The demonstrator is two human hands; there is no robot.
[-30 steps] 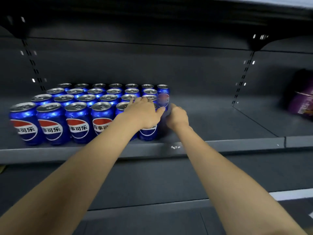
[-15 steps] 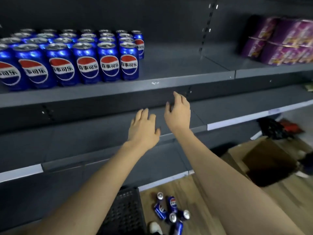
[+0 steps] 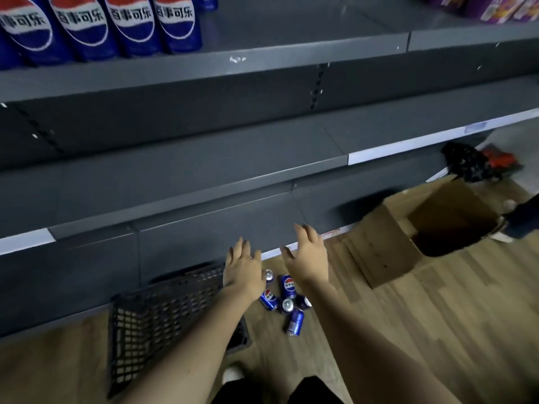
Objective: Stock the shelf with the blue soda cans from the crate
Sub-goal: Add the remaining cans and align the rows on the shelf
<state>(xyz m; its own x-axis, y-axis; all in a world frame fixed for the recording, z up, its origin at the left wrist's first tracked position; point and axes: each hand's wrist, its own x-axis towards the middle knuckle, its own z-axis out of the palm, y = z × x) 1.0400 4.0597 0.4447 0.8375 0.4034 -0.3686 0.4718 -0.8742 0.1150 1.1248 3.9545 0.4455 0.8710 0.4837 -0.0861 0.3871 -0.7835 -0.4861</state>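
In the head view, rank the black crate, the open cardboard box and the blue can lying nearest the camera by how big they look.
1. Cardboard box and black crate: they look about alike, and the crate is partly behind the left arm, so no firm order.
2. Blue can: clearly smallest.

1. Four blue cylindrical metal soda cans (image 3: 128, 24) show along my top shelf's front row.
2. Six more lie on the wood floor (image 3: 408, 330).
3. One black plastic lattice crate (image 3: 163, 316).
4. One open brown cardboard box (image 3: 385, 252).

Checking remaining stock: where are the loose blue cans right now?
In the head view, the loose blue cans lie on the wooden floor, just right of the black crate, below both hands.
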